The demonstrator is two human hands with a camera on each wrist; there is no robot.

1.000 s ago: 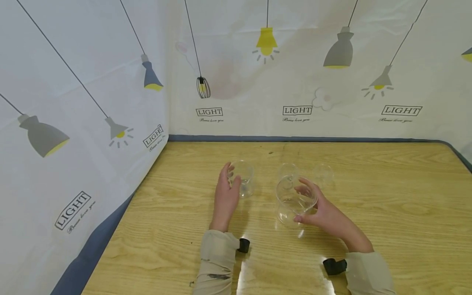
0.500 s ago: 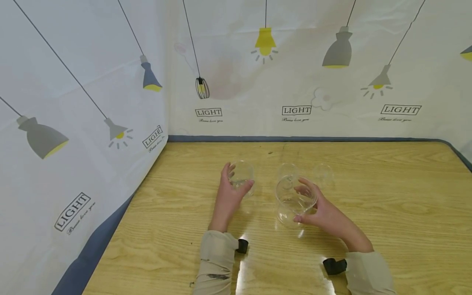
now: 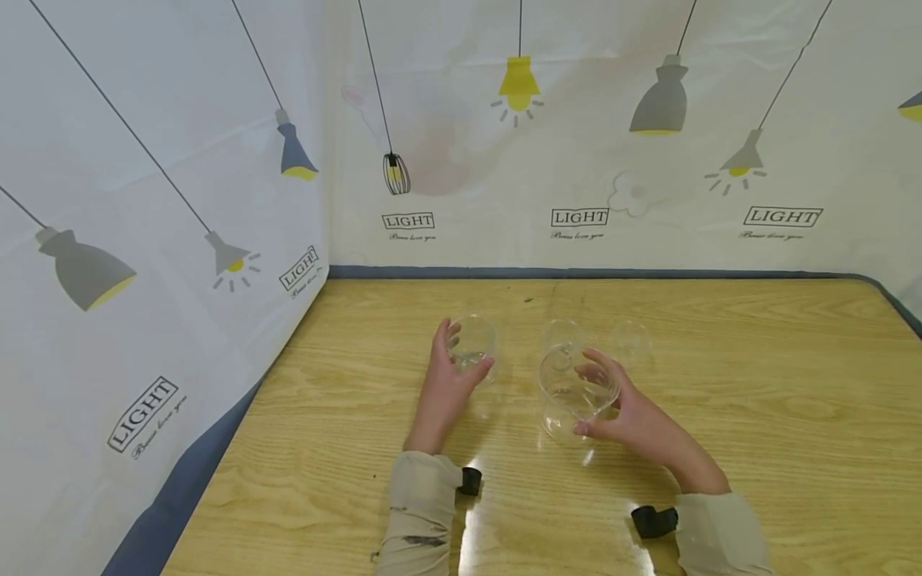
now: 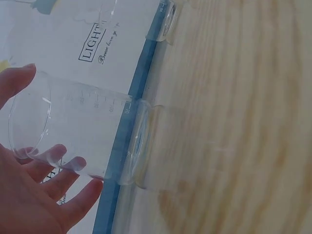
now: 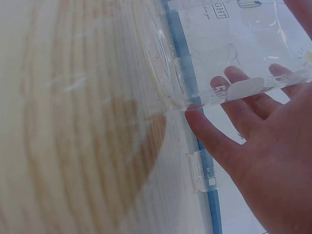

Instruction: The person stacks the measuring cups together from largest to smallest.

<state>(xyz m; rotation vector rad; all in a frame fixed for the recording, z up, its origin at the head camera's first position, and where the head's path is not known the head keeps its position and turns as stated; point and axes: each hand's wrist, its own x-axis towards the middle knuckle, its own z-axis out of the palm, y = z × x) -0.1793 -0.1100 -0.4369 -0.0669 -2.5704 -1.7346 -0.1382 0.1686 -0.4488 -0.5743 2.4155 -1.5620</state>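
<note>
My left hand point(image 3: 442, 396) curls its thumb and fingers around a clear glass beaker point(image 3: 471, 334). In the left wrist view, this beaker point(image 4: 85, 119) stands upright on the table with faint graduation marks; the thumb lies at the rim and the fingers along the side. My right hand point(image 3: 637, 420) holds a larger clear beaker point(image 3: 569, 382) nearer to me, its thumb on the near side and fingers around the far right. Printed white marks show on that beaker point(image 5: 246, 87) in the right wrist view, and its base is on the table.
Two smaller clear glass vessels stand behind the large beaker: one directly behind point(image 3: 562, 332), one further right point(image 3: 632, 340). The wooden table point(image 3: 778, 392) meets white, lamp-printed cloth point(image 3: 468, 184) at the back and left. Both wrists carry black camera mounts.
Over the last second, my left thumb has swung right across the near side of the smaller beaker, closing around it. My right hand and the large beaker have stayed put.
</note>
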